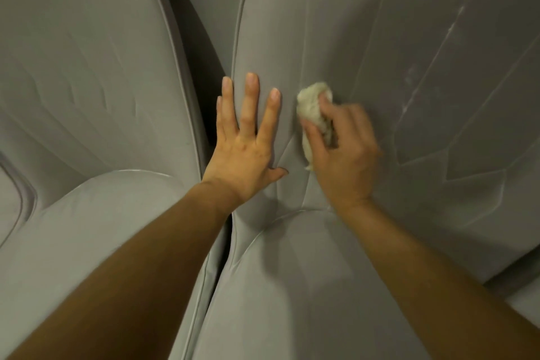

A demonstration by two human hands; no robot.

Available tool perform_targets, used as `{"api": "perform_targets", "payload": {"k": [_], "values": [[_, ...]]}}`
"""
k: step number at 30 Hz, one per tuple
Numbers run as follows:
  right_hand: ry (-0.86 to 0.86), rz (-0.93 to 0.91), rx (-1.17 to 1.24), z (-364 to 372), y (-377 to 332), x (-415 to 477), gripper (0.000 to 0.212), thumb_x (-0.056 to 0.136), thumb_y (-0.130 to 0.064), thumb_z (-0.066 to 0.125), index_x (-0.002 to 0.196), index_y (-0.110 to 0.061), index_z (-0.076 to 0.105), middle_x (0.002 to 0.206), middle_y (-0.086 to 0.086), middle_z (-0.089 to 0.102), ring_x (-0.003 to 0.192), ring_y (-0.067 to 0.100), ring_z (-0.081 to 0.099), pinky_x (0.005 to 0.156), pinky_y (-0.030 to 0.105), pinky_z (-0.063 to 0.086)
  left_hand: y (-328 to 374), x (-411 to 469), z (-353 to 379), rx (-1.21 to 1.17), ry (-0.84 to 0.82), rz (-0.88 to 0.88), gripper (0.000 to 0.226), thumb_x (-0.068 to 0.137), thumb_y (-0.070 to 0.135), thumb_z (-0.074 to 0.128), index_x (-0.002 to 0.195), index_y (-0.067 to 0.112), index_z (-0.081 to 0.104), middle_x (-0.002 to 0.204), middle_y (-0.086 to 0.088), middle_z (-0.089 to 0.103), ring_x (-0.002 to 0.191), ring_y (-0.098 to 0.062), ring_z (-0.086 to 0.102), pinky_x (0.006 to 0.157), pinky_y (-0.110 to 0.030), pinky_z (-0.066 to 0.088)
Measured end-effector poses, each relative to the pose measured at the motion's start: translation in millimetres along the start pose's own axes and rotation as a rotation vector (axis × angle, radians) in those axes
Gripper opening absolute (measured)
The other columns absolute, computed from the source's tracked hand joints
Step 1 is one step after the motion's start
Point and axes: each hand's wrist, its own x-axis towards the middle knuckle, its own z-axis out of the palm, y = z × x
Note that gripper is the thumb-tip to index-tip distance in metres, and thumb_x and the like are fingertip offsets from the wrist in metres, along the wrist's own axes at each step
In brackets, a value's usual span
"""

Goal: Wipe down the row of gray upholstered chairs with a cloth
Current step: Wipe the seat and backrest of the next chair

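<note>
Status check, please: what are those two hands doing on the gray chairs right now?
Left hand flat on chair back. Right hand grips cloth, pressed to same back. Nothing in the way.

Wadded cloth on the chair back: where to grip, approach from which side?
Grip the cloth across its bunched middle, coming from the lower right as the right hand does, wrapping over it. It is a soft wad pressed to the chair back, and the left hand lies flat just to its left, blocking that side.
</note>
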Motion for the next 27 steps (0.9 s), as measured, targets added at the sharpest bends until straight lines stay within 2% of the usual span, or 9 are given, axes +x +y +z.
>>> {"api": "perform_targets", "payload": {"k": [4,7,9,11,13,18,20,23,27], "values": [[-0.128,0.038,-0.01,17,17,-49,0.024,0.088,-0.022,0.061,0.103,-0.004,0.066,0.08,0.012,0.06,0.075,0.024,0.051,0.066,0.034,0.043,-3,-1,6,0.036,0.025,-0.006,0.149,0.06,0.065,0.079,0.14,0.019,-0.037,0.144,-0.01,-0.046,0.134,-0.058,-0.007,0.111,-0.048,-0.022],[-0.153,0.08,0.06,9,13,-47,0.024,0.086,-0.024,0.062,0.1,-0.005,0.062,0.085,0.011,0.059,0.079,0.019,0.051,0.064,0.026,0.043,-3,-4,8,0.041,0.045,-0.006,0.146,0.062,0.063,0.079,0.139,0.021,-0.038,0.143,-0.008,-0.048,0.134,-0.054,-0.013,0.112,-0.046,-0.022],[-0.089,0.144,0.174,-3,2,-36,0.025,0.085,-0.023,0.064,0.099,-0.002,0.062,0.088,0.011,0.059,0.078,0.016,0.053,0.064,0.018,0.042,-4,-13,14,0.032,0.056,-0.01,0.145,0.063,0.061,0.08,0.139,0.022,-0.038,0.144,-0.006,-0.048,0.136,-0.047,-0.025,0.113,-0.046,-0.019],[0.077,0.262,0.29,-8,-10,-17,0.021,0.085,-0.025,0.065,0.097,-0.009,0.059,0.088,0.006,0.058,0.076,0.01,0.052,0.067,0.013,0.042,-6,-28,24,0.028,0.042,-0.01,0.146,0.062,0.055,0.083,0.141,0.021,-0.036,0.142,-0.004,-0.049,0.135,-0.036,-0.037,0.114,-0.048,-0.017],[0.183,0.353,0.377,-1,-18,-1,0.018,0.085,-0.025,0.066,0.095,-0.016,0.054,0.088,0.003,0.058,0.076,0.01,0.053,0.071,0.014,0.042,-10,-47,36,0.028,0.014,-0.001,0.15,0.059,0.046,0.088,0.143,0.019,-0.033,0.144,-0.006,-0.047,0.135,-0.034,-0.036,0.114,-0.051,-0.012],[0.057,0.529,0.338,31,-10,-59,0.015,0.083,-0.015,0.068,0.089,-0.005,0.059,0.084,0.0,0.054,0.074,0.011,0.05,0.069,0.012,0.039,-21,-92,64,0.087,-0.007,0.08,0.147,0.056,0.021,0.091,0.147,0.01,-0.025,0.148,-0.015,-0.039,0.139,-0.035,-0.029,0.112,-0.052,-0.01],[-0.004,0.679,0.356,35,-4,-87,0.013,0.083,-0.013,0.067,0.088,-0.013,0.054,0.085,-0.003,0.053,0.075,0.008,0.049,0.069,0.008,0.037,-22,-96,70,0.101,-0.004,0.075,0.146,0.058,0.025,0.09,0.146,0.01,-0.025,0.148,-0.016,-0.039,0.139,-0.035,-0.029,0.112,-0.053,-0.009],[-0.079,0.796,0.356,32,-3,-105,0.022,0.084,-0.012,0.068,0.085,-0.023,0.048,0.09,-0.001,0.056,0.08,0.009,0.051,0.072,0.01,0.038,-17,-96,70,0.124,-0.004,0.034,0.139,0.064,0.047,0.081,0.146,0.012,-0.026,0.148,-0.016,-0.039,0.14,-0.036,-0.028,0.113,-0.054,-0.009],[0.099,0.693,0.398,15,-24,-83,0.026,0.086,-0.017,0.066,0.09,-0.034,0.047,0.091,-0.011,0.057,0.082,0.0,0.055,0.074,0.015,0.044,-8,-99,65,0.171,0.056,-0.012,0.135,0.067,0.05,0.079,0.148,0.013,-0.022,0.15,-0.015,-0.036,0.142,-0.032,-0.025,0.113,-0.053,-0.014]]}}
